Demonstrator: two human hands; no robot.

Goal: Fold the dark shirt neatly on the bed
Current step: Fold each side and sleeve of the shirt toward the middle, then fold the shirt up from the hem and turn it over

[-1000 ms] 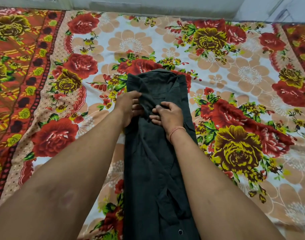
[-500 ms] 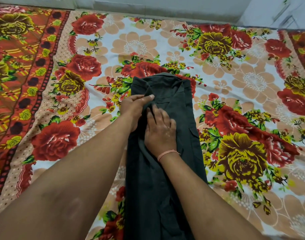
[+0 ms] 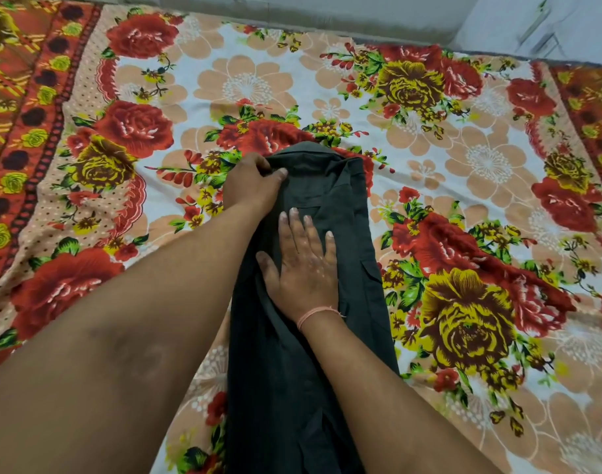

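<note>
Nearest, two bare forearms reach out over the bed, whose sheet [image 3: 480, 159] is printed with big red roses, yellow blooms and peach flowers on white, and has an orange-red patterned border down the left side. The dark shirt [image 3: 292, 388] lies along the middle as a long narrow strip running from the near edge away towards its collar end. The right hand [image 3: 301, 265] rests flat on it, fingers spread and released (a thin pink thread circles that wrist). Just beyond, the left hand [image 3: 250, 188] pinches the shirt's left edge by the collar. Farthest off, a pale grey wall meets the bed.
</note>
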